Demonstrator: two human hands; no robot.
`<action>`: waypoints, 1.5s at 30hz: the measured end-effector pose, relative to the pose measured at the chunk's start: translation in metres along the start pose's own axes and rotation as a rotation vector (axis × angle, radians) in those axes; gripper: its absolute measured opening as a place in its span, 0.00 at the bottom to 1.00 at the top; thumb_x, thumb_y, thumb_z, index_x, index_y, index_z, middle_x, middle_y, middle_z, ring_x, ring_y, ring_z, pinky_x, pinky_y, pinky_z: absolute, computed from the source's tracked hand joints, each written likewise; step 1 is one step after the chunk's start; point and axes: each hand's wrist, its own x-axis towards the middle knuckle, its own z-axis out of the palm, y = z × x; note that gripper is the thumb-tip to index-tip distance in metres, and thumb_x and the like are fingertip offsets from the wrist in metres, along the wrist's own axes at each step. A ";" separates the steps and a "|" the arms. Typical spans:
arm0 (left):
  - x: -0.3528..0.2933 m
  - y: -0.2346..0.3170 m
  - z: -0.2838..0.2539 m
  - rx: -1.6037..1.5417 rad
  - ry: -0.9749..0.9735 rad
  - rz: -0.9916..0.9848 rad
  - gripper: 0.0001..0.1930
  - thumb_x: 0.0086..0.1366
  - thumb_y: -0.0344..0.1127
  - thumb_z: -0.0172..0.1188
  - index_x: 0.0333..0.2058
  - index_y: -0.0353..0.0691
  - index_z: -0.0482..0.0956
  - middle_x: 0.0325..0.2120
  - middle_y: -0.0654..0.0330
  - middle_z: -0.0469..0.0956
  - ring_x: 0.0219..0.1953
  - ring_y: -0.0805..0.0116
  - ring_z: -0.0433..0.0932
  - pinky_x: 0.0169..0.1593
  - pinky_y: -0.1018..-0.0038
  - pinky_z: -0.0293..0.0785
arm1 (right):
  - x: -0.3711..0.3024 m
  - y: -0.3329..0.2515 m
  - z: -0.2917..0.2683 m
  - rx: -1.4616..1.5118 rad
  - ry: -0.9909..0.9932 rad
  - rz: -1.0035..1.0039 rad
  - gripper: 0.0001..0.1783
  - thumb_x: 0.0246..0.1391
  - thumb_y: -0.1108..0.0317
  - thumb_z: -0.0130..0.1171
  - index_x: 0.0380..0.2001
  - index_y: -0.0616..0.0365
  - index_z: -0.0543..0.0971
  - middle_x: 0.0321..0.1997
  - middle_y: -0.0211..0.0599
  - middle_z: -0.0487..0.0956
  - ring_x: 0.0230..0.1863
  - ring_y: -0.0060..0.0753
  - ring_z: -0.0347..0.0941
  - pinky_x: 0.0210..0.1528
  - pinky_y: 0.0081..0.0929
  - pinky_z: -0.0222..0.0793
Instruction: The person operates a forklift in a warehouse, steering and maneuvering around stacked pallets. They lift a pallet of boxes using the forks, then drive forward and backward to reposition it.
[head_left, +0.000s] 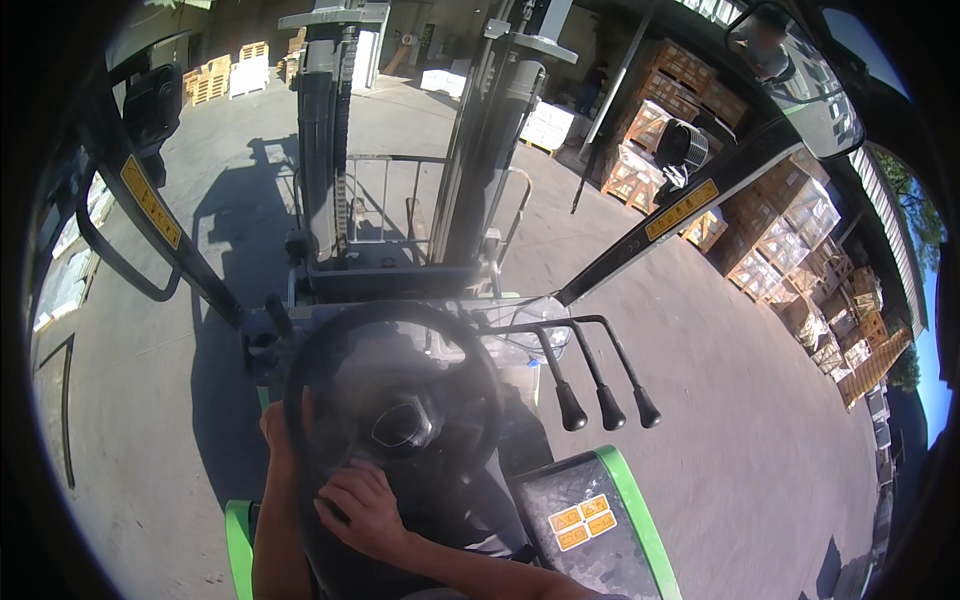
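Note:
The black steering wheel of a forklift fills the middle of the view. On the left side of its rim lies my left hand, its fingers closed around it and partly hidden by the rim. My right hand reaches across my body to the lower left part of the wheel, with curled fingers gripping the rim there. Right of the wheel stand three black-knobbed levers, which neither hand touches. The wheel's hub sits between the spokes, a little above my right hand.
Ahead rises the forklift mast, with a load guard between its rails. Stacked wooden crates line the right side. Pallets and a white wrapped load stand farther off. A mirror hangs upper right. Concrete floor surrounds the truck.

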 end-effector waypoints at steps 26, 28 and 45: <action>-0.312 -0.107 -0.283 -0.094 -0.093 0.168 0.25 0.74 0.50 0.55 0.24 0.36 0.80 0.20 0.40 0.79 0.30 0.33 0.81 0.36 0.43 0.73 | -0.221 -0.385 0.011 -0.106 0.073 -0.030 0.13 0.47 0.73 0.73 0.36 0.56 0.81 0.41 0.34 0.79 0.46 0.40 0.78 0.61 0.46 0.71; -0.308 -0.119 -0.301 -0.079 -0.220 0.164 0.22 0.74 0.49 0.55 0.28 0.36 0.82 0.26 0.40 0.81 0.35 0.35 0.82 0.38 0.45 0.74 | -0.211 -0.398 0.025 -0.116 0.061 -0.049 0.13 0.46 0.73 0.73 0.36 0.57 0.81 0.41 0.35 0.79 0.46 0.42 0.78 0.60 0.46 0.71; -0.203 -0.289 -0.277 -0.181 0.059 0.445 0.14 0.69 0.45 0.63 0.41 0.39 0.84 0.38 0.47 0.85 0.39 0.48 0.85 0.43 0.58 0.82 | -0.010 -0.388 0.116 -0.473 0.297 -0.149 0.12 0.51 0.64 0.68 0.36 0.59 0.81 0.40 0.42 0.77 0.52 0.48 0.72 0.65 0.54 0.61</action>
